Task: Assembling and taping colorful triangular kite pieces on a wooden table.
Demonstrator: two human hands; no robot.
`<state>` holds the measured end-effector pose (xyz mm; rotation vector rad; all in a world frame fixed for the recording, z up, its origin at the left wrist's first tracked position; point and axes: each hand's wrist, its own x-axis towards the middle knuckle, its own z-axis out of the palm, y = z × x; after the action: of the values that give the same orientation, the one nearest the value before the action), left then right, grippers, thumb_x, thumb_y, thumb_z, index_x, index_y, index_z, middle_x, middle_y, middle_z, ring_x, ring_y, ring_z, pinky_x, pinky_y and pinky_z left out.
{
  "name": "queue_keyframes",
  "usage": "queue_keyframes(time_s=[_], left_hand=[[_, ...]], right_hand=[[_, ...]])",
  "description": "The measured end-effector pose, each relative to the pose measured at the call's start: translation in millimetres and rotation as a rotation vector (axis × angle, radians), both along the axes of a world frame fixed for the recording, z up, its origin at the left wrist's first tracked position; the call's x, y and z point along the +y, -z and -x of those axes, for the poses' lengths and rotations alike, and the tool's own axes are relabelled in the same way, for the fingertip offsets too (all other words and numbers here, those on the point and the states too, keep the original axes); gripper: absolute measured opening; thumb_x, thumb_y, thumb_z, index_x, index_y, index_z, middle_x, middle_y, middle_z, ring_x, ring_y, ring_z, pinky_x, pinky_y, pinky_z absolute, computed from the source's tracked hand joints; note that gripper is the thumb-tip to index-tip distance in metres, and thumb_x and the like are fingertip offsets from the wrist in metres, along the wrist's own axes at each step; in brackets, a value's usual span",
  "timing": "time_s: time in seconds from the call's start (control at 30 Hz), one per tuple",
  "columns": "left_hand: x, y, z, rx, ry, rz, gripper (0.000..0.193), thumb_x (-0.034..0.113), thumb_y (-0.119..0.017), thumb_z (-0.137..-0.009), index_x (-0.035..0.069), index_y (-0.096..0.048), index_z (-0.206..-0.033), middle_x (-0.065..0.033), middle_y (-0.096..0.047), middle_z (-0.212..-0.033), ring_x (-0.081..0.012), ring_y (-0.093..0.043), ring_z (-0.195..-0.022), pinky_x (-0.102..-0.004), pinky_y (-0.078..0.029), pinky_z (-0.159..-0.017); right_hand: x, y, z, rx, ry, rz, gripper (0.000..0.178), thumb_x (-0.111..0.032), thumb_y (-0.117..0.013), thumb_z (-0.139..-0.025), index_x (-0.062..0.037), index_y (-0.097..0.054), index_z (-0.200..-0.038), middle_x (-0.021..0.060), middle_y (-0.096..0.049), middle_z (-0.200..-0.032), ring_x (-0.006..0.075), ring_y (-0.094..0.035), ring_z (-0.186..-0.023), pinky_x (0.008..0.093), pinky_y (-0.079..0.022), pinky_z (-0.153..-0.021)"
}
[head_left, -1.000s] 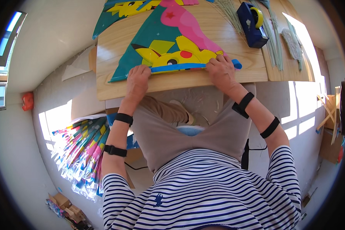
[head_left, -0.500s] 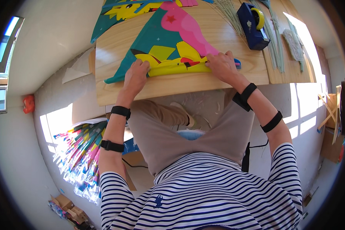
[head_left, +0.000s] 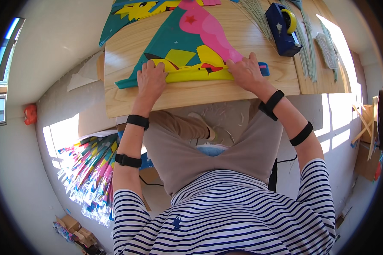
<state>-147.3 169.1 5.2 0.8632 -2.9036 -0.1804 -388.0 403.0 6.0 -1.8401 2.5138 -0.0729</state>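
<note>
A kite (head_left: 181,40) of thin printed cloth, green, pink and yellow, lies on the wooden table in front of me. Its near edge is folded over into a flat yellow strip (head_left: 195,75), with a green tip sticking out at the left and a blue end at the right. My left hand (head_left: 152,80) has its fingers curled over the left part of the strip. Further right, my right hand (head_left: 247,74) grips the strip near its blue end, thumb and fingers closed. The undersides of both hands' fingers are hidden.
A second printed kite (head_left: 127,21) lies at the far left. A blue tape dispenser (head_left: 285,36) with yellow tape stands at the right, among bundles of thin pale rods (head_left: 306,53) and a clear plastic packet (head_left: 326,50). Several bagged, rolled kites (head_left: 91,170) lie low at the left.
My left hand has shifted slightly and now lies flatter over the fold. The strip's left tip looks a little wider and higher. My right hand has risen slightly at the blue end.
</note>
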Motion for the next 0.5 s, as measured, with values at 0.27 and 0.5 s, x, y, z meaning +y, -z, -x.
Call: queue_keyframes(time_s=[0.27, 0.5], left_hand=[[13, 16, -1, 0.165, 0.024, 0.091, 0.022, 0.017, -0.074, -0.088, 0.007, -0.067, -0.106, -0.0107, -0.061, -0.109, -0.0321, -0.059, -0.11, -0.0497, -0.045, -0.089], [82, 29, 2, 0.243, 0.281, 0.053, 0.055, 0.023, -0.074, -0.091, 0.005, -0.06, -0.141, -0.0125, -0.053, -0.155, -0.0342, -0.046, -0.146, -0.0575, -0.035, -0.119]], right_hand=[[-1, 4, 3, -0.001, -0.041, 0.041, 0.012, -0.005, -0.063, -0.086, -0.012, -0.063, -0.096, 0.0119, -0.07, -0.078, 0.0356, -0.072, -0.084, 0.0515, -0.04, -0.087], [-2, 10, 6, 0.007, -0.051, -0.047, 0.018, -0.009, -0.06, -0.088, -0.0134, -0.061, -0.106, 0.0112, -0.07, -0.085, 0.0342, -0.071, -0.087, 0.0495, -0.04, -0.083]])
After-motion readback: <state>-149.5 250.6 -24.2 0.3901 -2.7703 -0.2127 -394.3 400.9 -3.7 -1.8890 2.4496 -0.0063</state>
